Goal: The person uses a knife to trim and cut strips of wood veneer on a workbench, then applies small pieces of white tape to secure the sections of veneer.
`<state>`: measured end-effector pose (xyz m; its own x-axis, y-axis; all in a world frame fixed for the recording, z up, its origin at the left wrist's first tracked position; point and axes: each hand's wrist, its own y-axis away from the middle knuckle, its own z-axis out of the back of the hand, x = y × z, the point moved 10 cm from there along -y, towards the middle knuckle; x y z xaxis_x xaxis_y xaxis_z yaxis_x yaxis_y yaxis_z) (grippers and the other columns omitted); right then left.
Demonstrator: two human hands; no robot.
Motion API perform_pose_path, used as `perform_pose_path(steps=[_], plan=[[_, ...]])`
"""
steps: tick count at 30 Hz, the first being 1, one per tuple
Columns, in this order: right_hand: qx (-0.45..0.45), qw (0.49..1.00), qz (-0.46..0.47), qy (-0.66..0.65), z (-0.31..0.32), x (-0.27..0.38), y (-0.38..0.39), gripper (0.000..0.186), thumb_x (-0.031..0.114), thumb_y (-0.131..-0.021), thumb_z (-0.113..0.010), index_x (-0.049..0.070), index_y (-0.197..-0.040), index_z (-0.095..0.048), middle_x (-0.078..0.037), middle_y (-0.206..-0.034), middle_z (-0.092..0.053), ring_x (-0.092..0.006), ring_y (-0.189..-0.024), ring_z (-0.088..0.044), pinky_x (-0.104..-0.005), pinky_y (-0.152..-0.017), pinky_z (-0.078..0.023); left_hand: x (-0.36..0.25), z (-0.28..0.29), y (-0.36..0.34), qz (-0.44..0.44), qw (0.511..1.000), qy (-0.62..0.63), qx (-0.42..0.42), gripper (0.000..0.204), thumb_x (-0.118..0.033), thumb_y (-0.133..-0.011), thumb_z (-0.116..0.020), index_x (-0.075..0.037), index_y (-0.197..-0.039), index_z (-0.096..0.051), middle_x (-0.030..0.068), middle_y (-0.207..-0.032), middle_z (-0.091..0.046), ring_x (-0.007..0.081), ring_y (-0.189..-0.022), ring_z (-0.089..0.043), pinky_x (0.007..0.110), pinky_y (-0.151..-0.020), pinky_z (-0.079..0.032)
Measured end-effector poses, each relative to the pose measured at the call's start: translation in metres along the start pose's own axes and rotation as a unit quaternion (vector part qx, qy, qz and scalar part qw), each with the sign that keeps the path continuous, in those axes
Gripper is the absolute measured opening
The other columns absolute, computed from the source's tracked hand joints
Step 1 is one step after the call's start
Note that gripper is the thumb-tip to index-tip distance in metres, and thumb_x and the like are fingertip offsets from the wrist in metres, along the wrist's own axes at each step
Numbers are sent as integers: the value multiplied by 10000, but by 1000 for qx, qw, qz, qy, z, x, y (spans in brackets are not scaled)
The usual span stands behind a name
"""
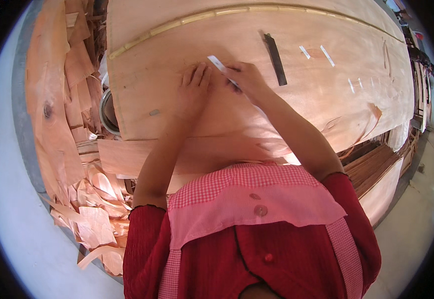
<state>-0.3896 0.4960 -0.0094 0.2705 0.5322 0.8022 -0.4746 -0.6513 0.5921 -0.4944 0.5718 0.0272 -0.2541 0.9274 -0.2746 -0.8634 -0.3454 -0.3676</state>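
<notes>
My left hand (194,87) lies palm down on a large, thin sheet of pale wood veneer (157,79), fingers stretched out and slightly apart. Just right of it, my right hand (244,79) is closed on a narrow white strip (217,63), whose upper end sticks out toward the back left. Whatever lies under those curled fingers is hidden. A long dark flat bar (275,60) rests to the right of this hand. Farther right on the sheet are several short white strips (327,56).
A jointed bamboo pole (187,20) spans the back of the sheet. Veneer scraps (92,219) pile up at left and lower left, near a round metal rim (109,112). Stacked veneer (369,174) lies under the right front edge. Dark, indistinct items (423,65) sit at the far right.
</notes>
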Motion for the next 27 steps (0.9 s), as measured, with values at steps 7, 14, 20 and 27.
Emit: perform_pose_path(steps=[7, 14, 20, 27], plan=[[-46, 997, -22, 55, -14, -10, -36, 207, 174, -828, -581, -4, -731, -620, -61, -564, -570, -112, -446, -515, -244, -376, -369, 10, -7, -11, 66, 997, -4, 50, 410, -160, -776, -554, -99, -1179, -517, 33, -1247, -482, 255, -1062, -464, 401, -872, -391], [-44, 997, -69, 16, -1, -31, 2, 216, 191, -841, -569, -6, -777, -629, -74, -619, -598, -132, -478, -546, -262, -398, -403, -5, -5, -19, 21, 996, -31, 84, 470, -240, -760, -601, -240, -1218, -494, 37, -1271, -459, 297, -1078, -430, 432, -874, -371], [-106, 767, 174, 609, 16, 26, 12, 164, 141, -842, -515, 15, -822, -619, -101, -669, -615, -154, -555, -579, -284, -497, -462, -25, 3, -3, -21, 998, -13, 62, 492, -261, -763, -628, -225, -1231, -483, 61, -1297, -436, 341, -1124, -426, 459, -951, -335], [95, 992, -22, 82, -29, -10, 11, 179, 177, -873, -494, 27, -867, -592, -67, -679, -600, -129, -524, -554, -242, -463, -441, 50, 12, 19, 79, 979, 184, 29, 548, -146, -792, -586, -108, -1294, -371, 129, -1322, -394, 276, -1143, -455, 402, -952, -369]])
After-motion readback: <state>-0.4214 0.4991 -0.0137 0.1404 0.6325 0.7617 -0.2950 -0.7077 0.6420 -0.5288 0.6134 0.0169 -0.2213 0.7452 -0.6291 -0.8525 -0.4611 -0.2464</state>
